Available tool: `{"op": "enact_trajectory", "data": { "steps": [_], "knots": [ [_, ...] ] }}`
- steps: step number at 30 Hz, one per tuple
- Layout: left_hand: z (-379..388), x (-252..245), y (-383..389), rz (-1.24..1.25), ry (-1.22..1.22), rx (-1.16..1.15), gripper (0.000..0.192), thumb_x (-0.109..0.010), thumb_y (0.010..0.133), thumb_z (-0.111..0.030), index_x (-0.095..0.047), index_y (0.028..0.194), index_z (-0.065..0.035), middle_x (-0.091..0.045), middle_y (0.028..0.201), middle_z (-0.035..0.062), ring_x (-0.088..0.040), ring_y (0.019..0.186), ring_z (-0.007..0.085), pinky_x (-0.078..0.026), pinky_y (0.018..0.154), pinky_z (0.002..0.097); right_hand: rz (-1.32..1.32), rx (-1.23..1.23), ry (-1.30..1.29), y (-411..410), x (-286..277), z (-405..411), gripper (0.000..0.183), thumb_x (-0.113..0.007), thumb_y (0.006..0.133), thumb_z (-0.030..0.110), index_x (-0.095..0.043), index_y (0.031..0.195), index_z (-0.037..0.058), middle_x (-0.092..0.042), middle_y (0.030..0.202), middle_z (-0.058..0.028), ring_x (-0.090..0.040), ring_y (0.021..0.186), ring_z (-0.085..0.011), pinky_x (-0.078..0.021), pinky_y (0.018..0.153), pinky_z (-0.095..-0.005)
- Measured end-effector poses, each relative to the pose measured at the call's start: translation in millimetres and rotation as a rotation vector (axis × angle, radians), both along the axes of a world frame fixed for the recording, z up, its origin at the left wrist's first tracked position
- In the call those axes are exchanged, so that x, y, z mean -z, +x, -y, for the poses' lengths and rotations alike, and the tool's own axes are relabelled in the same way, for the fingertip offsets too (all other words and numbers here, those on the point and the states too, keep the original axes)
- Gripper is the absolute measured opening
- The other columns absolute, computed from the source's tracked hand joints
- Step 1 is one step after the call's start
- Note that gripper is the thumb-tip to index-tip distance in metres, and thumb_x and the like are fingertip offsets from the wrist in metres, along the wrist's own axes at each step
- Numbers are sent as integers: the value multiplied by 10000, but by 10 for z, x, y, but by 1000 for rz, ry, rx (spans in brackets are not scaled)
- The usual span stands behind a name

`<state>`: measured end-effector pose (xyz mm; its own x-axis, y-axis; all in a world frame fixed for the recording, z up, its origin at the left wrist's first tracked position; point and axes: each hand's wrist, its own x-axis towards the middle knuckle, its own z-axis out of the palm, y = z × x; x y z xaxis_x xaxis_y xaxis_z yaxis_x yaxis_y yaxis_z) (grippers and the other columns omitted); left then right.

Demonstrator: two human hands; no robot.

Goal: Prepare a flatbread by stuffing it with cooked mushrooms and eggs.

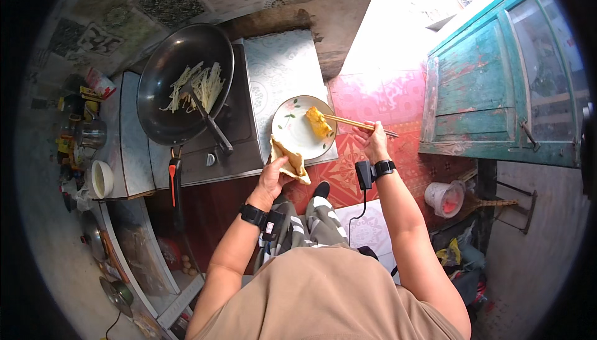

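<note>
My left hand (272, 179) grips a folded tan piece that looks like flatbread (293, 162), at the near left rim of a round plate (294, 130) with a leaf pattern. In my right hand (374, 142) is a pair of chopsticks (347, 120). Their tips meet a yellow piece that looks like fried egg (319, 123), which is over the right part of the plate. The plate is at the right end of the tiled counter (284, 67). Whether the egg rests on the plate or is slightly lifted, I cannot tell.
A black wok (163, 88) on the stove (242, 153) contains pale strands and a dark-handled spatula (217, 130). Its red-and-black handle (174, 181) juts past the counter edge. A white bowl (102, 179) stands at far left. A green wooden door (475, 100) and a white bucket (436, 198) are on the right.
</note>
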<state>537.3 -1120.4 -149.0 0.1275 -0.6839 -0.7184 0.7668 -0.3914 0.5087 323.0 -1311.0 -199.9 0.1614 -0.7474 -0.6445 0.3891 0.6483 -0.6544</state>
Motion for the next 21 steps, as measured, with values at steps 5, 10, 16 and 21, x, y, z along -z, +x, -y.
{"op": "enact_trajectory", "data": {
  "steps": [5,10,16,21],
  "knots": [
    [171,46,-34,20,6,-5,313,-461,820,-224,-455,1087,-60,-548,1004,73,-551,885,194,-462,747,358,21,-34,13,-57,-69,78,407,-276,896,380,-452,920,14,-565,840,-163,-608,743,-266,-528,549,-317],
    [475,301,-74,33,-27,35,311,-460,810,-210,-456,1080,-55,-548,999,75,-551,891,198,-466,747,362,27,-92,-24,-74,-37,123,392,-297,892,388,-467,878,35,-574,804,-140,-611,728,-252,-524,532,-307],
    [892,453,-185,58,-64,68,316,-476,779,-193,-465,1069,-69,-546,987,81,-552,865,209,-467,752,393,56,-95,-39,-53,-153,134,375,-311,891,381,-468,870,42,-569,801,-135,-611,718,-247,-522,524,-293],
    [982,436,-227,-1,-23,93,326,-463,786,-204,-464,1083,-71,-552,981,75,-564,844,205,-474,727,385,46,-136,-25,-58,-127,131,362,-317,893,375,-462,872,44,-554,818,-130,-610,707,-237,-513,494,-277]
  ]
}}
